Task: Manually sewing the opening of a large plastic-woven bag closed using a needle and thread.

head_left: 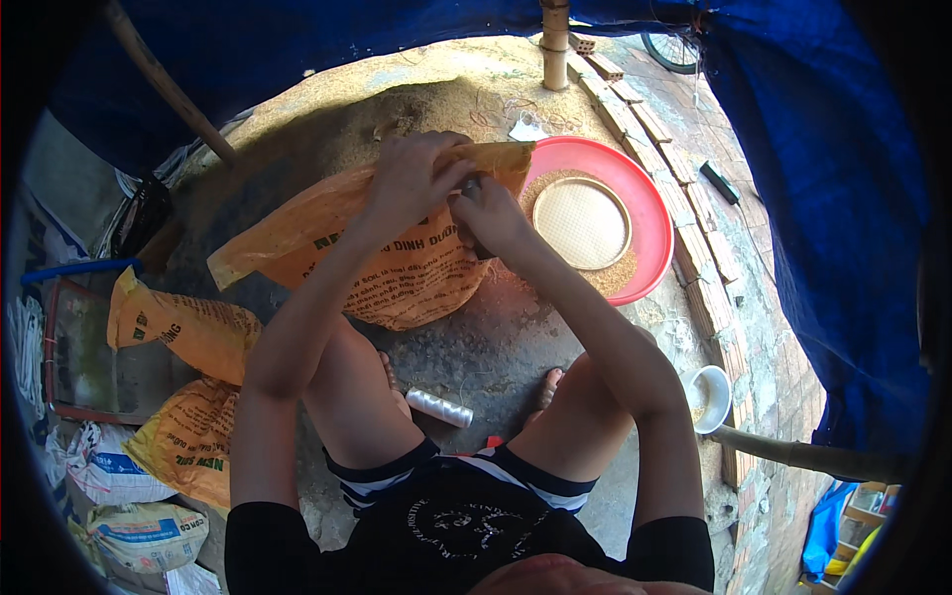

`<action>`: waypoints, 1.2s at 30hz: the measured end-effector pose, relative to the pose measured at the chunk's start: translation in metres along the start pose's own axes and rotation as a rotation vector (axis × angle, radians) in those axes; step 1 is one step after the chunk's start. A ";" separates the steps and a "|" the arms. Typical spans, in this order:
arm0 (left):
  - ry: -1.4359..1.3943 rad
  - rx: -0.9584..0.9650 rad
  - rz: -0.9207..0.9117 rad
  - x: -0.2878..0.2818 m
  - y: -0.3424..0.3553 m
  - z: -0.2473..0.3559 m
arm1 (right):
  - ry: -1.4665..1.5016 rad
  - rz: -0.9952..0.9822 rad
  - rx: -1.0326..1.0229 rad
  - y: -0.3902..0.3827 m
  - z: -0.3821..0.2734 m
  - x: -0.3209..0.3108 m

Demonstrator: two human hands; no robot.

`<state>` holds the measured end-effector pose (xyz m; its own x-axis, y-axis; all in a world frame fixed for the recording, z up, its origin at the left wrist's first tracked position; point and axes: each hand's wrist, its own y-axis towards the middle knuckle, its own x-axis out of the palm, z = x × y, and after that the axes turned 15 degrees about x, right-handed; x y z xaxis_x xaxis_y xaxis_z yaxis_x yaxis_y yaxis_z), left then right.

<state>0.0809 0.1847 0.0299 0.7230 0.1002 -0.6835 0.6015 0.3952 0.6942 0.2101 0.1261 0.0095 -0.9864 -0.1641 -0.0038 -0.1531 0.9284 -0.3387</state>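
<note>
A filled orange plastic sack (416, 288) with dark print lies in front of me, its flat mouth end stretching across from left to right. My left hand (416, 178) is closed on the sack's upper edge, fingers bent over it. Close beside it, my right hand (493, 216) is closed at the same edge. Something small and dark shows at its fingers, too hidden to name. A spool of white twine (439, 407) rests on the floor between my feet. To the right, a round woven sieve (582, 223) sits on grain inside a wide pink basin (652, 203).
More orange sacks (188, 327) and white bags (149, 537) stand at the left. A brick row (709, 288) curves along the right, near a white bowl (706, 397) and a bamboo pole (793, 452). Spread grain (367, 74) and a blue tarpaulin (327, 30) are at the back.
</note>
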 end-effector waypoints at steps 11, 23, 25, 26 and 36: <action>-0.056 -0.283 -0.145 -0.002 0.006 -0.014 | 0.000 0.114 -0.016 -0.003 0.003 -0.002; -0.495 -0.640 -0.456 -0.046 0.017 0.002 | -0.382 0.002 -0.257 0.010 0.066 -0.019; -0.499 -0.299 -0.538 -0.035 0.008 -0.017 | -0.301 -0.055 -0.205 0.002 0.063 -0.014; -0.500 -0.305 -0.533 -0.026 0.003 -0.030 | -0.289 -0.054 -0.162 -0.004 0.058 -0.012; -0.684 -0.115 -0.958 -0.010 0.022 -0.023 | -0.267 -0.027 -0.074 -0.017 0.058 -0.010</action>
<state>0.0787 0.2134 0.0470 0.0462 -0.7774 -0.6273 0.9883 0.1268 -0.0843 0.2260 0.0925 -0.0392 -0.9330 -0.2619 -0.2468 -0.1925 0.9426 -0.2727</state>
